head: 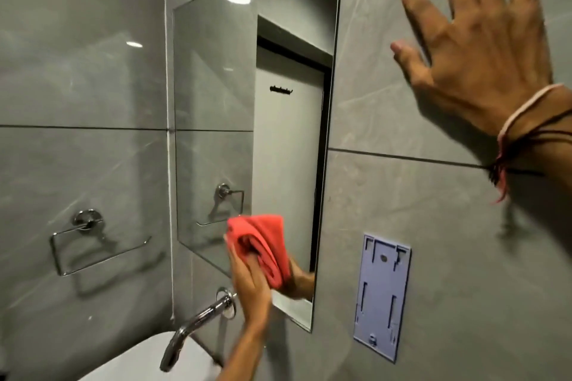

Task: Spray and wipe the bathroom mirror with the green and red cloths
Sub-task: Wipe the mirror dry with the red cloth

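Note:
The tall frameless mirror (216, 86) hangs on the grey tiled wall and reflects a white door. My left hand (249, 281) presses a bunched red cloth (263, 241) flat against the mirror's lower part, just above its bottom edge; the hand's reflection shows beside the cloth. My right hand (476, 49) rests spread and flat on the wall tile to the right of the mirror, holding nothing, with threads tied round its wrist. No green cloth and no spray bottle appear in view.
A chrome wall tap (192, 328) juts out below the mirror over a white basin (148, 362). A chrome towel ring (89, 241) is fixed to the left wall. A pale blue plastic mounting plate (382, 297) sits on the wall right of the mirror.

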The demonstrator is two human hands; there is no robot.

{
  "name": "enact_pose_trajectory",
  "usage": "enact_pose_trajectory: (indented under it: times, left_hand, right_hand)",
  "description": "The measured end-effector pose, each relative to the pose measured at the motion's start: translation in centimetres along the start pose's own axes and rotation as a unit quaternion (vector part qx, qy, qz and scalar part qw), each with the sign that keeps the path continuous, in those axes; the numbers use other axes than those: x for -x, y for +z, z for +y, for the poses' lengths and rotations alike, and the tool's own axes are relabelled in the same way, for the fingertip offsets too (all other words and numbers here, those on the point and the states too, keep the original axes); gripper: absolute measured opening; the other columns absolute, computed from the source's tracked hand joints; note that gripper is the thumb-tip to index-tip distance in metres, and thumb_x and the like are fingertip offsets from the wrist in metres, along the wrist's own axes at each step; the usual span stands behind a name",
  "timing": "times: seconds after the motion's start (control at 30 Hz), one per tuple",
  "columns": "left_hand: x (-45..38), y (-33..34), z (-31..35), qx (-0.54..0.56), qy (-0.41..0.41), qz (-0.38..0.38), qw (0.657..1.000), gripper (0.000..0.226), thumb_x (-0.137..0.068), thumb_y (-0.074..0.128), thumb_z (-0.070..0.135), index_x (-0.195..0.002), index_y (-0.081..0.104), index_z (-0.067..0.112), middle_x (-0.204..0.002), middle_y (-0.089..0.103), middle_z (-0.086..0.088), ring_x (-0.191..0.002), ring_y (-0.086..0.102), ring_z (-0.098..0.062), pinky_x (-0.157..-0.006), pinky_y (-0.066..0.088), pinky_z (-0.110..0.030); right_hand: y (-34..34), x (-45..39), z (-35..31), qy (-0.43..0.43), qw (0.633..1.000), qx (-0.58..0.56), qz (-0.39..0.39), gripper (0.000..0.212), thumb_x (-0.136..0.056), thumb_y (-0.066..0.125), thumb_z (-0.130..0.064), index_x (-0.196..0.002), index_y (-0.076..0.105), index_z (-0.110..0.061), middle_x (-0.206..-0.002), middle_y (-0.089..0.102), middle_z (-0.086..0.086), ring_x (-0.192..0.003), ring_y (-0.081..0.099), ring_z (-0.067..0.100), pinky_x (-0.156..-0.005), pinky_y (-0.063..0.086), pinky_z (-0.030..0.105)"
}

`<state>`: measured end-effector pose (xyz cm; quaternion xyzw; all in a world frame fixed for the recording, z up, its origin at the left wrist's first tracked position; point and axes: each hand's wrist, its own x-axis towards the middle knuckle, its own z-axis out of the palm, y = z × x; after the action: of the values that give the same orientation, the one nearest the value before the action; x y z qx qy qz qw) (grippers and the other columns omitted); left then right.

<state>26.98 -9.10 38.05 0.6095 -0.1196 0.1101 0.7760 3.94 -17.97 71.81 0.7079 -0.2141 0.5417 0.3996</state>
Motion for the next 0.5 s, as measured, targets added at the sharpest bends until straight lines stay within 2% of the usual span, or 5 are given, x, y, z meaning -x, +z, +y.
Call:
enact_pose_trajectory:
  times: [0.1,0.17,0.23,0.37,0.5]
  left_hand:
    - [7.2,1.2,-0.5,0.018,-0.043,-0.003,0.999,0.05,-0.104,0.044,0.015,-0.153,0.038,0.02,-0.144,0.055,-0.026,-0.129,0.055,-0.044,-0.111,0.04,-0.058]
    - [6.9,2.9,3.5,0.049,0.012,0.012,0.999,0.04,-0.102,0.046,0.015,-0.139,0.053,0.004,-0.13,0.059,-0.033,-0.117,0.058,-0.051,-0.103,0.044,-0.061]
    - [6.0,4.8,8.8,0.083,0.067,0.012,0.994,0.049,-0.089,0.046,0.025,-0.127,0.061,-0.002,-0.125,0.058,-0.035,-0.113,0.058,-0.052,-0.1,0.046,-0.06]
    - [2.8,8.6,21.9,0.161,0.151,0.018,0.975,0.057,-0.094,0.045,0.025,-0.15,0.043,0.016,-0.161,0.038,-0.014,-0.148,0.038,-0.034,-0.123,0.029,-0.051]
    - [-4.1,12.3,38.0,0.153,0.291,-0.061,0.943,0.052,-0.101,0.044,0.016,-0.152,0.038,0.023,-0.164,0.034,-0.007,-0.152,0.03,-0.025,-0.126,0.022,-0.044]
  right_hand:
    - [-0.2,0.2,-0.2,-0.005,0.999,0.004,-0.037,0.068,-0.105,0.032,-0.055,-0.164,0.029,-0.021,-0.174,0.016,0.024,-0.163,0.016,0.037,-0.131,0.014,0.061]
    - [-0.7,0.1,0.0,-0.002,0.998,0.01,-0.062,0.07,-0.105,0.03,-0.057,-0.166,0.027,-0.022,-0.175,0.012,0.023,-0.164,0.013,0.037,-0.131,0.012,0.06]
    - [-1.2,0.3,0.1,0.002,0.997,0.004,-0.076,0.07,-0.104,0.029,-0.057,-0.165,0.031,-0.024,-0.176,0.013,0.021,-0.165,0.014,0.034,-0.132,0.012,0.056]
    - [-3.0,0.1,1.3,0.031,0.993,-0.079,-0.086,0.076,-0.098,0.026,-0.063,-0.162,0.04,-0.026,-0.176,0.016,0.015,-0.165,0.014,0.027,-0.135,0.012,0.045]
    - [-5.5,-0.9,3.5,0.08,0.974,-0.193,-0.092,0.08,-0.093,0.023,-0.073,-0.162,0.038,-0.034,-0.178,0.013,0.002,-0.166,0.006,0.014,-0.127,0.007,0.027]
